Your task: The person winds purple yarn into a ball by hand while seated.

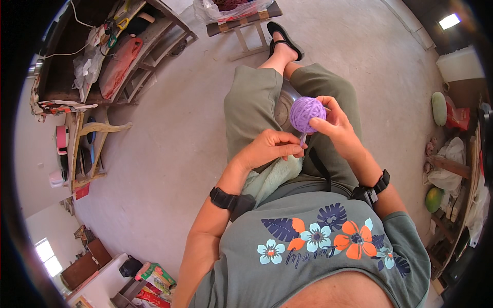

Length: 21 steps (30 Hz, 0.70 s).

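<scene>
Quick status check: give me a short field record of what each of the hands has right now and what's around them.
right hand: holds purple yarn ball by fingertips, above the lap
left hand: pinches the purple strand hanging under the ball
lap: pale green cloth beneath left hand
wrists: black strap on each
posture: seated, legs crossed
floor: bare concrete
left side: cluttered wooden rack

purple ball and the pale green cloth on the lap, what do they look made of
Purple ball: wound yarn, matte, going by the crossing strands on its surface; the fibre cannot be told. Pale green cloth: soft terry-like fabric, probably a towel, judging by its fuzzy nap.
</scene>
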Available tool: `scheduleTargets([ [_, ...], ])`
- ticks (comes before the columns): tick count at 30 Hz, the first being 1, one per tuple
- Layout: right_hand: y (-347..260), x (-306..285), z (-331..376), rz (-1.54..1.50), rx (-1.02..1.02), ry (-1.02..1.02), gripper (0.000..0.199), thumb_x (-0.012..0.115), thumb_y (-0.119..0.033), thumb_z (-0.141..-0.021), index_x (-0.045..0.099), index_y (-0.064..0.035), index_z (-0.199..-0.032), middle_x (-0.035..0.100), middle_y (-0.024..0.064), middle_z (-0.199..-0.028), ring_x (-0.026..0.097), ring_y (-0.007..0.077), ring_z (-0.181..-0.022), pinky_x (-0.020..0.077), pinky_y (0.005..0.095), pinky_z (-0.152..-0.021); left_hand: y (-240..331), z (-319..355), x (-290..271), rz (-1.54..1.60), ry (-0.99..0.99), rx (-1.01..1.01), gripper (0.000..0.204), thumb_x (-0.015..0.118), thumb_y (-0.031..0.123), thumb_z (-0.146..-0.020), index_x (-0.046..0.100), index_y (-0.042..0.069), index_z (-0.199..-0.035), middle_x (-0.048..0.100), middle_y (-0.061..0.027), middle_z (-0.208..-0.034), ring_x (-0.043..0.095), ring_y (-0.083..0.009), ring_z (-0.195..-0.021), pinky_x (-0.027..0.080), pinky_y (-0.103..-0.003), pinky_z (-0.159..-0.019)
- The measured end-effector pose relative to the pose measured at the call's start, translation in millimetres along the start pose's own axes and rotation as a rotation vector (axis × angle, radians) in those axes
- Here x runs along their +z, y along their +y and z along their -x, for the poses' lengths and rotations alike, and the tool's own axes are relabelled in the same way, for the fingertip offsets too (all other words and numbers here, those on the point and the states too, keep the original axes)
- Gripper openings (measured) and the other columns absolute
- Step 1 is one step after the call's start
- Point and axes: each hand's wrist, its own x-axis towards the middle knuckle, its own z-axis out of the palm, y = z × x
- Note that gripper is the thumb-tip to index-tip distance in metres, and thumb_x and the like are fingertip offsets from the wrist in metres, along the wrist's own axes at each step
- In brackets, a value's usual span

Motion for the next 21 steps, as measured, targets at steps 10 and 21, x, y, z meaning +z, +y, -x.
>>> scheduleTargets([
  [10, 3, -3, 12, 0.334, 0.252, -0.265, 0.047, 0.073, -0.037, -0.088, 0.060, -0.0055, -0.121, 0.064, 0.0007, -0.097, 0.058, 0.0078, -0.080, 0.0479, 0.0239, -0.068, 27, 15, -17, 0.048, -0.045, 0.052, 0.009, 0.070, 0.006, -0.091, 0.070, 0.001, -0.098, 0.064, 0.0023, -0.090, 0.057, -0.0041, -0.082, 0.046, -0.020, -0.072],
  [21, -15, 0, 17, -0.209, 0.184, -0.450, 0.068, 0.067, -0.046, -0.091, 0.047, -0.0021, -0.139, 0.058, 0.0086, -0.132, 0.056, 0.0162, -0.121, 0.0435, 0.0342, -0.104, 30, 16, -27, 0.025, 0.044, 0.061, 0.015, 0.066, 0.013, -0.096, 0.070, 0.001, -0.103, 0.068, 0.0002, -0.088, 0.060, -0.0058, -0.081, 0.049, -0.022, -0.072],
])
